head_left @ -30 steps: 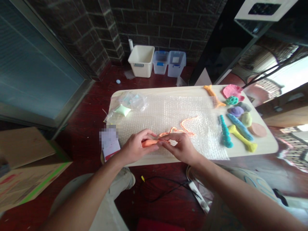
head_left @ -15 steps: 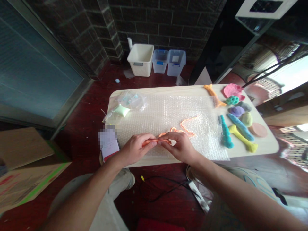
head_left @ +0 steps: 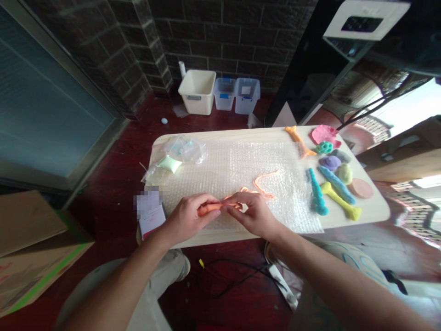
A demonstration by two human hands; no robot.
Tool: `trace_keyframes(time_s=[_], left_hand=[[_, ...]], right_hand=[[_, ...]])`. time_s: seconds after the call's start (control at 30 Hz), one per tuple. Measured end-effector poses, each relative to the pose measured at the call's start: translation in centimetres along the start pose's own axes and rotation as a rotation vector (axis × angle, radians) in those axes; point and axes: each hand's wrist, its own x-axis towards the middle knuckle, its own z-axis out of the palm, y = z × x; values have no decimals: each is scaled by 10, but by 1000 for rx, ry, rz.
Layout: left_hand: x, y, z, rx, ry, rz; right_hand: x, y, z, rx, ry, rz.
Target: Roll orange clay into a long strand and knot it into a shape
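Over the near edge of the table, my left hand [head_left: 193, 214] grips a thick piece of orange modelling clay [head_left: 209, 208] between thumb and fingers. My right hand [head_left: 253, 212] pinches the same clay close by, thumb and fingertips almost meeting those of the left. From there a thin orange clay strand [head_left: 263, 185] trails behind the right fingers, partly looped, and lies on the bubble wrap [head_left: 237, 161]. My fingers hide the spot where the thick piece turns into the strand.
Shaped clay pieces lie at the table's right: a yellow bone shape [head_left: 341, 201], a turquoise tapered coil [head_left: 317, 195], an orange bone shape [head_left: 299, 141] and several others. A pale green packet [head_left: 169, 163] and plastic bags [head_left: 188, 149] lie left. Bins [head_left: 198, 103] stand behind.
The view has shifted slightly, so the table sits lower and further left. My hands keep hold of the orange clay, and more of the thick piece shows at my left fingers.
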Motion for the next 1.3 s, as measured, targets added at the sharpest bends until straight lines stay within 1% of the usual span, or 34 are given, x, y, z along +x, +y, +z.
trace_keyframes(time_s=[0.1, 0.23, 0.37, 0.53, 0.7, 0.8, 0.87, 0.93, 1.03, 1.13, 1.23, 1.3], left_hand=[[0, 1, -1, 3, 4, 3], [-2, 2, 1, 40, 38, 78], [-4, 1, 1, 60, 61, 139], [-4, -1, 1, 79, 61, 159], [-3, 0, 4, 79, 65, 135], [-3, 0, 5, 94, 54, 146], [-4, 0, 4, 97, 51, 159], [-4, -1, 4, 102, 51, 153], [-5, 0, 2, 139, 39, 136], [-6, 2, 1, 189, 11, 135], [-6, 2, 1, 115, 20, 107], [-7, 2, 2, 46, 32, 92]], right_hand=[[-1, 0, 2, 51, 7, 64], [-2, 2, 6, 208, -16, 114], [-1, 6, 10, 305, 6, 150], [-1, 8, 11, 317, -4, 215], [1, 7, 11, 329, 14, 234], [0, 9, 12, 342, 10, 249], [0, 10, 12, 351, 24, 239], [-1, 10, 11, 310, 39, 193], [-1, 7, 8, 149, 24, 103], [-2, 3, 6, 44, 2, 76], [-4, 1, 6, 31, -20, 63], [-5, 2, 7, 54, -6, 58]])
